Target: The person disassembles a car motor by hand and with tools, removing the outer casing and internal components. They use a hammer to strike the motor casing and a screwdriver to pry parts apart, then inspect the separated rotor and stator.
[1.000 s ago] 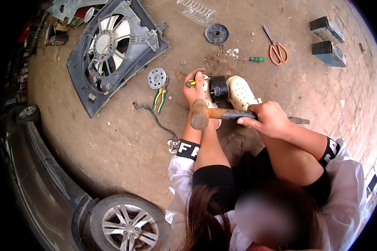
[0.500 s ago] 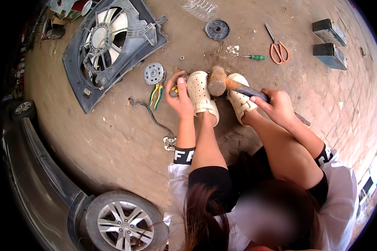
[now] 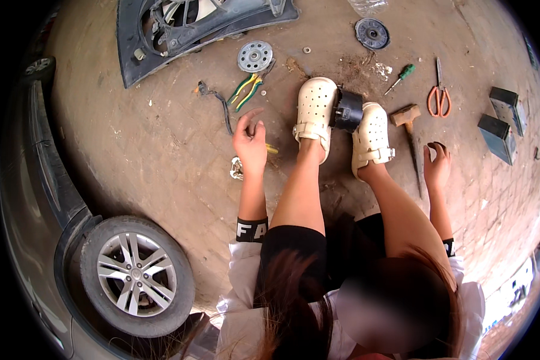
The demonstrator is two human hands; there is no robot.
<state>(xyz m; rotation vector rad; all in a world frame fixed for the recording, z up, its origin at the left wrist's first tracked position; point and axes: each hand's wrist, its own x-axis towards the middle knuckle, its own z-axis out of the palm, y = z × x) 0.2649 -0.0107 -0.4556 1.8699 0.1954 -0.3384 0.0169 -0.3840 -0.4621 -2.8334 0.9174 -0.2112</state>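
Between my two cream clogs [image 3: 315, 105] a black ring-shaped part [image 3: 347, 108], like a small motor housing, is held upright by the feet. My left hand [image 3: 250, 144] hovers left of the left clog, fingers and thumb apart. A yellow-handled tool [image 3: 272, 148] shows just beside its wrist, mostly hidden behind the hand. Right of the right clog, a hammer [image 3: 407, 114] with a rusty head lies on the ground, its dark handle pointing back towards me. My right hand [image 3: 438, 167] is beside that handle, apart from it, with loosely curled fingers and nothing in them.
Ahead lie green-yellow pliers [image 3: 246, 92], a perforated metal disc [image 3: 255, 57], a dark pulley-like wheel [image 3: 372, 33] and a radiator fan shroud [image 3: 207, 29]. A green screwdriver [image 3: 400, 78], orange-handled scissors [image 3: 438, 99] and two dark boxes [image 3: 498, 138] are right. A car wheel [image 3: 137, 275] stands left.
The hammer has left my right hand and lies on the ground; that hand has drawn away to the right. My left hand has moved back from the left clog. The view has shifted.
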